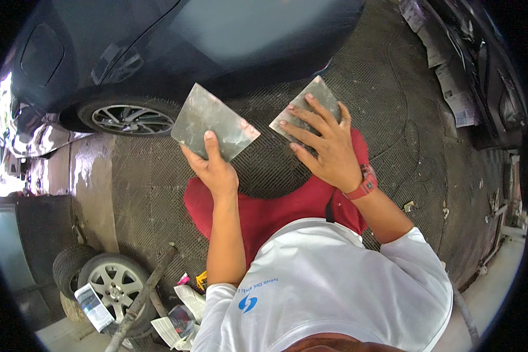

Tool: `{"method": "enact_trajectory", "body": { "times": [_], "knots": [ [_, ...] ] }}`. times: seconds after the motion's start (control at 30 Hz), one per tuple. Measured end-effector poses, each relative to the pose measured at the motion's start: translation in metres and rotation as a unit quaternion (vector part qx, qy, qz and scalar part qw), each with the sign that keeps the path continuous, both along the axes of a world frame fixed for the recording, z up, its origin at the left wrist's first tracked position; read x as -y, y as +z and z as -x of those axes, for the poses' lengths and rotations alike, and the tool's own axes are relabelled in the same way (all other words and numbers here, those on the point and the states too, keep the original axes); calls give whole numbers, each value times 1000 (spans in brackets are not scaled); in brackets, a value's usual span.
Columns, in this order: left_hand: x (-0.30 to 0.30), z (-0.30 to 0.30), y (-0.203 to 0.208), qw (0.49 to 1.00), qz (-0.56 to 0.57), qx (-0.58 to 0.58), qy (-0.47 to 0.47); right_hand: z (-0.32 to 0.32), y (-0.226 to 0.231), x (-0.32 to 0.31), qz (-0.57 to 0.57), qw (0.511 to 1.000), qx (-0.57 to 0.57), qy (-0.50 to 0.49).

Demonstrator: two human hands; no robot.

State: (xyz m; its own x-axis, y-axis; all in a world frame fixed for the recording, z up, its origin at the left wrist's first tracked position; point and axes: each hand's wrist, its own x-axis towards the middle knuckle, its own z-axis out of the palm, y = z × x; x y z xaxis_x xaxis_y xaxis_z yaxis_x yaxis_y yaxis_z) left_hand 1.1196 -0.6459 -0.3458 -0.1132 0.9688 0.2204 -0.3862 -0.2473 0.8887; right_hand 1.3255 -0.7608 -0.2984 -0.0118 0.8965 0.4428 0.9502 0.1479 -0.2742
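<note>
My left hand (213, 167) grips a flat, square grey plate (208, 117) by its near corner, thumb lying on the upper face and the other fingers hidden beneath. A pinkish smear marks the plate's right corner. To the right, my right hand (322, 141) has its fingers splayed over the face of a second flat grey plate (324, 92), which is held tilted and partly covered. A gap separates the two plates. My right wrist wears a red watch (366, 182). Both hands are above my red-trousered legs (270, 211).
Ahead stands a dark car (229, 58) with its wheel (133, 118) at left. Dark body panels (501, 94) with paper on them line the right. Tyres (114, 281), a metal bar (141, 299) and a yellow object (201, 280) sit at lower left. Ribbed matting (405, 152) covers the floor.
</note>
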Motion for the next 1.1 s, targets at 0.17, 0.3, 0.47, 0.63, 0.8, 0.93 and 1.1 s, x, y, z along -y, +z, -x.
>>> {"method": "enact_trajectory", "body": {
  "times": [0.17, 0.3, 0.47, 0.63, 0.8, 0.93, 1.1],
  "knots": [
    [-2, 3, 9, 989, -71, -126, 38, 12, 10, -3, -11, 1000, 13, 22],
    [5, 7, 11, 977, -79, -185, 67, 18, 4, -7, 9, 999, 7, 52],
    [-10, 47, -12, 993, 68, 96, 12, -5, -9, -31, -72, 996, 26, -38],
    [-12, 89, -105, 961, 262, 69, -63, -36, -5, -91, -261, 950, 39, -168],
    [0, 90, -154, 928, 340, 32, -148, -46, 0, -140, -318, 927, 57, -189],
    [2, 83, -152, 923, 358, -7, -142, -46, 4, -157, -317, 925, 68, -196],
    [3, 88, -152, 925, 356, -7, -135, -45, 7, -167, -324, 923, 61, -197]
  ]
}}
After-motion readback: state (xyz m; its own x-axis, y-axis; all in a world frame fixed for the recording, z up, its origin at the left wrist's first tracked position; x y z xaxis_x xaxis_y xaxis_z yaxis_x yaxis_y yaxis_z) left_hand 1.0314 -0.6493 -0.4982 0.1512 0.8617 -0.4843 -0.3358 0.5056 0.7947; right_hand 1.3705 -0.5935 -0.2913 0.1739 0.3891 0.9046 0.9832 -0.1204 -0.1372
